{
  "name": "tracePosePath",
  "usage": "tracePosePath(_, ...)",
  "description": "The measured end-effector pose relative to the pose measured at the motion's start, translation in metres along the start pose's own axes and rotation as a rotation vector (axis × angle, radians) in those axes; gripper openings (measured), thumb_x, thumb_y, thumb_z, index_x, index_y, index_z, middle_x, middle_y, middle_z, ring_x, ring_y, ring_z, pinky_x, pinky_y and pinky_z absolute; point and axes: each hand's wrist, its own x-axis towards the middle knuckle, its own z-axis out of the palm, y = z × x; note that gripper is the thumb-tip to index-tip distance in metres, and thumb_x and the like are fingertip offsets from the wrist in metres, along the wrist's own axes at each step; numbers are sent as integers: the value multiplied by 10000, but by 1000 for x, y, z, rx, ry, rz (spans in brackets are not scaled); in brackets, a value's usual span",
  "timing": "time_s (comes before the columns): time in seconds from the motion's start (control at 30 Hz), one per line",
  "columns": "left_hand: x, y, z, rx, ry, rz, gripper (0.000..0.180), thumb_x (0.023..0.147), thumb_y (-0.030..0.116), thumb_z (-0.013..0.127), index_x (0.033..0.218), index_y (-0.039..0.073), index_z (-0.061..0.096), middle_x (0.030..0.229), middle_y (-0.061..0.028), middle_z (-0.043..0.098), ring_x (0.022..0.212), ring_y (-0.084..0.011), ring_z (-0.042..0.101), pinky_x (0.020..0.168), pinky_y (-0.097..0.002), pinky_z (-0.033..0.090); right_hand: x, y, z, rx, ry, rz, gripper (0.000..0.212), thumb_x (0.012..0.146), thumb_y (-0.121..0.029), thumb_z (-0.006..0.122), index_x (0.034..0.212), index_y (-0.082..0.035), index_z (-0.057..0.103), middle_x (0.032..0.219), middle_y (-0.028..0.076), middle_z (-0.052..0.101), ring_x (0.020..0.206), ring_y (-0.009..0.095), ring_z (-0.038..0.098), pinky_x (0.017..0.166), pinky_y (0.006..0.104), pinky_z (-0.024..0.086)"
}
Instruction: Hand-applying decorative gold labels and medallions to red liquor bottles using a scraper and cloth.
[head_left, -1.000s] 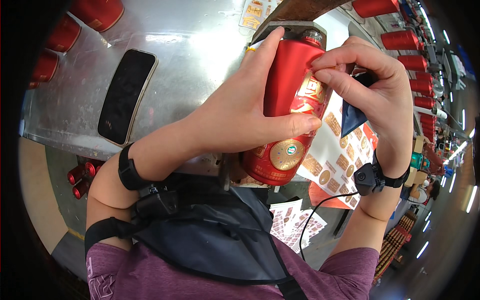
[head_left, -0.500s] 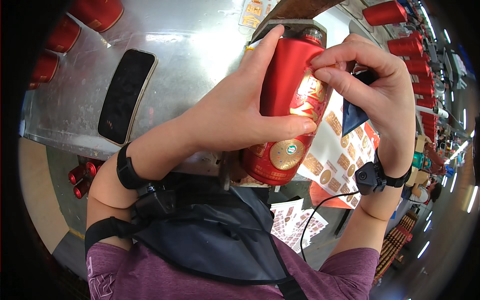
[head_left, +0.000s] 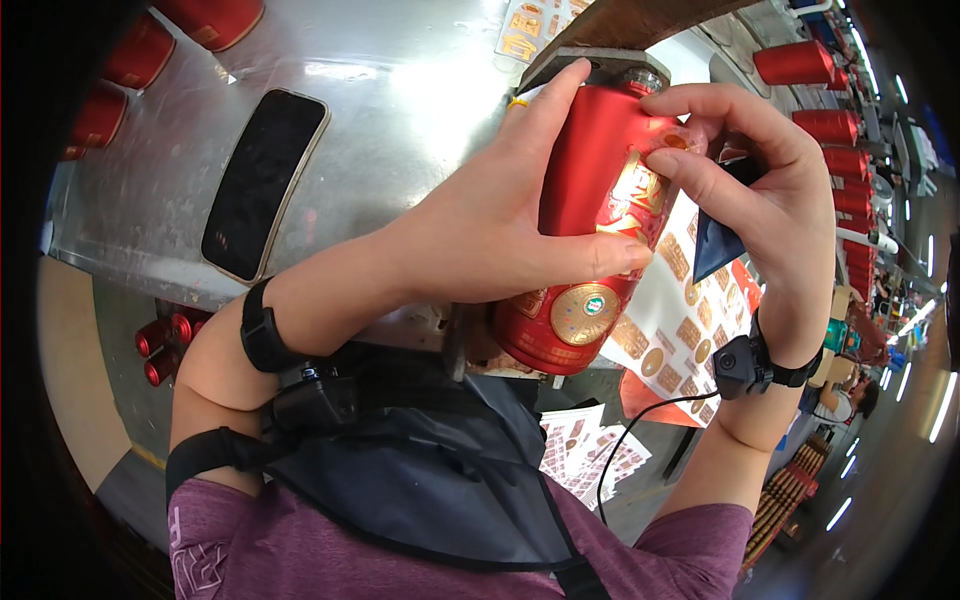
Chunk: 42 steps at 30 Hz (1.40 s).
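A red bottle (head_left: 580, 150) with a clear cap lies tilted, its neck pointing away from me. It bears raised gold lettering and a round gold emblem (head_left: 585, 313). My left hand (head_left: 500, 215) is wrapped round its left side, fingers toward the neck and thumb across the front. My right hand (head_left: 755, 165) holds the bottle's upper right side; index finger and thumb are bent and apart there, with a small gold sticker (head_left: 677, 142) between them. The other right fingers are partly hidden. A dark blue pointed piece (head_left: 717, 245) shows beneath that hand.
A phone (head_left: 265, 185) lies on the metal table (head_left: 380, 130) at left. Several red bottles (head_left: 205, 20) stand at the far left, others (head_left: 795, 65) along the right. A sticker sheet (head_left: 675, 330) lies under my right arm; more sheets (head_left: 590, 450) are lower down. A dark metal bracket (head_left: 590, 60) is by the bottle's neck.
My right index finger and thumb, pinched together before, have parted on the bottle, uncovering the small gold sticker. The left hand keeps its hold. The whole view has shifted slightly.
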Motion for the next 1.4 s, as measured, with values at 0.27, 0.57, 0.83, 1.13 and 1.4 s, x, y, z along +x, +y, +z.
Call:
tracePosePath(0.27,12,-8,12,-131,192,-7,922,891,427,741,1508,-76,277,1388,-286,486,1265,-352,551,1053,-418,455,0,3,-1,37,-3,-8,359,830,5,773,1184,-12,718,808,-50,556,774,30,546,724,181,429)
tracePosePath(0.57,12,-9,12,-146,197,14,892,892,399,743,1509,-54,286,1336,-259,539,1204,-316,596,1008,-401,493,3,-2,-2,-19,-6,8,364,829,-39,782,1186,-16,715,768,-57,552,737,23,546,694,178,411)
tracePosePath(0.83,19,-8,10,-289,171,-57,803,921,392,710,1482,-40,331,1293,-233,583,1133,-267,638,949,-366,532,6,2,-6,0,-59,21,382,854,-59,765,1224,-9,687,760,-52,552,736,28,568,692,183,445)
tracePosePath(1.13,18,-9,8,-254,153,-66,829,899,402,734,1488,-23,334,1305,-228,575,1143,-256,631,963,-364,526,7,6,-5,78,-27,18,296,832,-75,756,1114,8,715,736,-55,553,714,34,523,674,202,446)
tracePosePath(1.4,14,-4,4,-229,137,-79,846,889,392,748,1497,-13,322,1316,-220,570,1155,-247,624,968,-367,527,1,1,-1,44,-8,56,391,850,-37,760,1233,-18,681,804,-57,549,763,12,532,702,171,437)
